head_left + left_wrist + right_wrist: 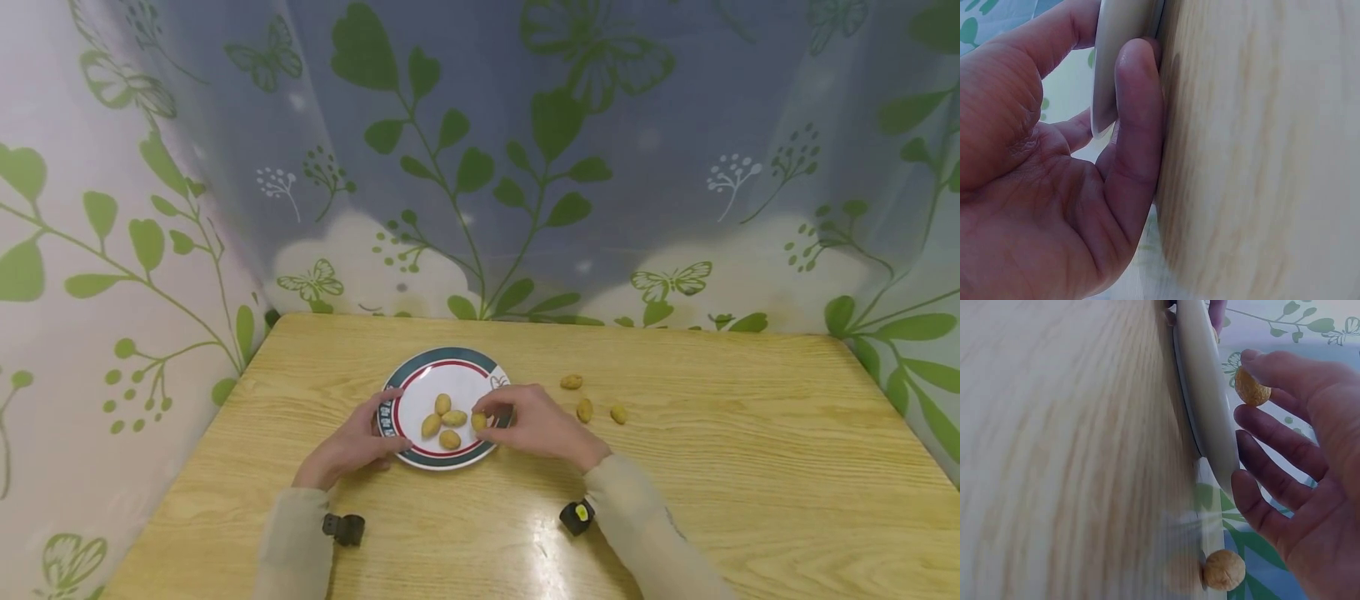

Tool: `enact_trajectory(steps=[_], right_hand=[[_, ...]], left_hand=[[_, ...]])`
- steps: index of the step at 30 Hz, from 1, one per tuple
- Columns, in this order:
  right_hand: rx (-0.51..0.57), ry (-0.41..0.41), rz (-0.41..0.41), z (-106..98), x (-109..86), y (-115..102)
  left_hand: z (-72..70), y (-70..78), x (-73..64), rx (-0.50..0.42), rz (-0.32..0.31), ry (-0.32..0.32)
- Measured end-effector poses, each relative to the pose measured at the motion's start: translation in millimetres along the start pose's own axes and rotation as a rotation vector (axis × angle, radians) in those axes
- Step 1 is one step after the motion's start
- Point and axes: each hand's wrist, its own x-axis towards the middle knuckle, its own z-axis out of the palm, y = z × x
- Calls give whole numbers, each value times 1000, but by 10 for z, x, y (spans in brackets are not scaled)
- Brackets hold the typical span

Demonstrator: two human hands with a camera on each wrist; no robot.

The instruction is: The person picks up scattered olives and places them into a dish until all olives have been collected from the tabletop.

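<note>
A white plate (416, 400) with a dark green rim band and a red ring lies on the table. On its far-left and near-left rim, my left hand (354, 440) grips the edge, thumb over the top and fingers beneath, as the left wrist view shows of the plate's underside (1109, 69). Several walnuts (450, 439) sit together at the plate's middle. Over the right part of the plate my right hand (536, 423) pinches one walnut (1252, 386) between thumb and forefinger. Its other fingers are spread near the plate's outer side (1207, 381).
Right of the plate, three loose walnuts (584, 409) lie on the wooden table (750, 450). A patterned curtain (480, 167) with leaves and butterflies stands along the back and left table edges. Each wrist carries a small black camera (576, 517).
</note>
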Motion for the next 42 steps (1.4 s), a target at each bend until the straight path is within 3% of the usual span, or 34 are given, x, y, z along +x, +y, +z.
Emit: enact_trajectory(steps=[20,33,42], right_hand=[[-93,-54,-6,72,78,-18],[-81,-40,-13,51,48,-9],[-49,-11,37,-59,-11,-21]], left_hand=[[-21,14,-6,-18,-10,-11],[-3,1,8,-22,-6,-14],[0,-13,20,-29,3,-10]])
